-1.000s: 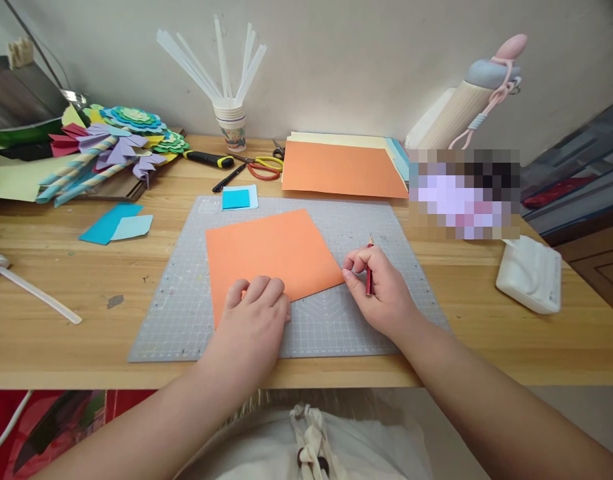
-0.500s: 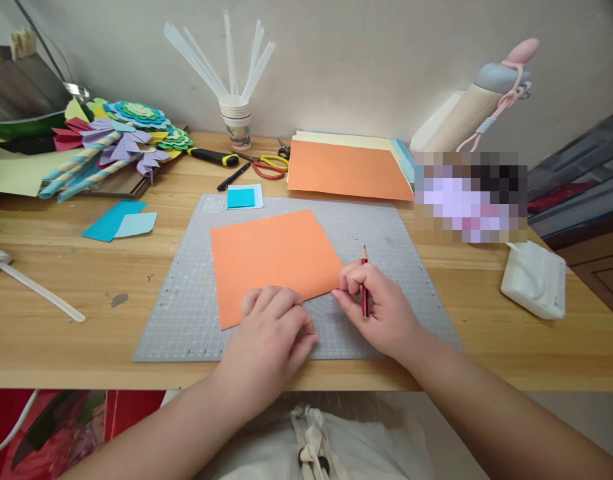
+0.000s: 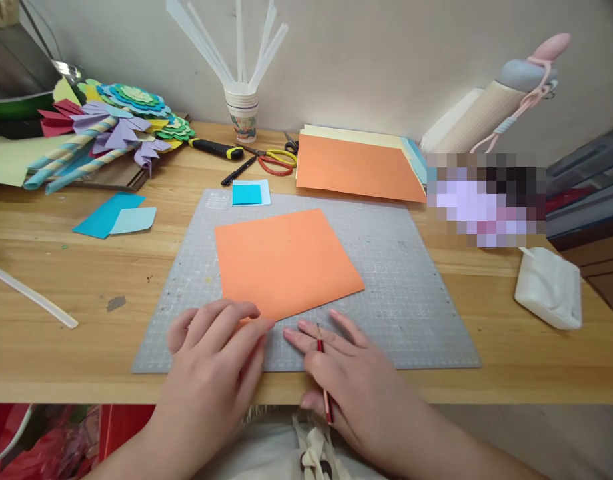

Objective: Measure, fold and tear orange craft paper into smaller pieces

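Note:
An orange paper sheet [image 3: 285, 261] lies slightly turned on a grey cutting mat [image 3: 411, 293]. My left hand [image 3: 214, 360] rests flat near the mat's front edge, its fingers spread and its fingertips on the sheet's near corner. My right hand [image 3: 344, 380] lies beside it at the mat's front edge with its fingers stretched forward. A red pencil [image 3: 323, 373] is tucked between those fingers, its tip pointing toward the sheet.
The wooden table [image 3: 61, 280] also bears a stack of orange and pale paper [image 3: 356, 167], scissors [image 3: 274, 160], a utility knife [image 3: 214, 148], a cup of white strips [image 3: 242, 117], paper flowers [image 3: 116, 123], blue paper scraps [image 3: 114, 220] and a white device [image 3: 549, 287].
Both hands have drawn back toward the mat's front edge. The right hand left the sheet's right corner and flattened, keeping the pencil. The sheet has slid slightly right.

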Available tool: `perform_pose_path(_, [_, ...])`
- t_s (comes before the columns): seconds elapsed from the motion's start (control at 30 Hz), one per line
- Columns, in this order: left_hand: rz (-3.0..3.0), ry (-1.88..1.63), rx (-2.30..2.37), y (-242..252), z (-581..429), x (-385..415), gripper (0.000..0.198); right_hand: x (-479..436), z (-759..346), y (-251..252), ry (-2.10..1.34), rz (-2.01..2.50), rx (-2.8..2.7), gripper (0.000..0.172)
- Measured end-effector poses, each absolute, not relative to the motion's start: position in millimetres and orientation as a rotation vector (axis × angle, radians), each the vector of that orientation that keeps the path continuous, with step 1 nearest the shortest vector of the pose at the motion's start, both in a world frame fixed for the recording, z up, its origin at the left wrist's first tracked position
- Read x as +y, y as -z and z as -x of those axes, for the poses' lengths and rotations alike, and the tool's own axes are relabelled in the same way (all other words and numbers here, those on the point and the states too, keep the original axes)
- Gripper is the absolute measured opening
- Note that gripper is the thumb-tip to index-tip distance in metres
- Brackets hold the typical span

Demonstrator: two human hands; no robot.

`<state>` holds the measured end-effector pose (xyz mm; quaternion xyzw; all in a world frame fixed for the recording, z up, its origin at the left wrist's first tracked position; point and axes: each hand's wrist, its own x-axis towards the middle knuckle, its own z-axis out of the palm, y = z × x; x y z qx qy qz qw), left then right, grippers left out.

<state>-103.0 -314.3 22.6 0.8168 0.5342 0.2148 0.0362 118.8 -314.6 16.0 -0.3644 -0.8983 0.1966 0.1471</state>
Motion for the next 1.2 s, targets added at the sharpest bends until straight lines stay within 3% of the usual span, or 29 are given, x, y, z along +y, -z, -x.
perform_pose_path(0.2, [-2.577, -0.564, 1.688, -4.1, 110.7, -317.0, 0.029, -311.7, -133.3, -18.2, -0.417, 1.350, -2.474, 0.011])
perform_pose_path(0.37, [-2.586, -0.595, 1.744, -5.5, 105.0, -317.0, 0.031, -298.5, -121.4, -18.5, -0.713, 1.165, -2.341, 0.027])
perform_pose_path(0.6, [-2.551, -0.752, 1.796, -5.5, 101.0, -315.2, 0.025, -283.2, -104.8, -6.8, -0.999, 1.236, -2.144, 0.031])
perform_pose_path(0.93, [-2.533, -0.753, 1.768, -6.8, 102.3, -314.4, 0.024, -276.0, -112.9, -8.0, -1.192, 1.102, -2.167, 0.040])
perform_pose_path(1.2, [-2.517, -0.780, 1.758, -7.6, 102.8, -314.6, 0.024, -276.3, -109.7, -7.4, -1.086, 1.094, -2.283, 0.041])
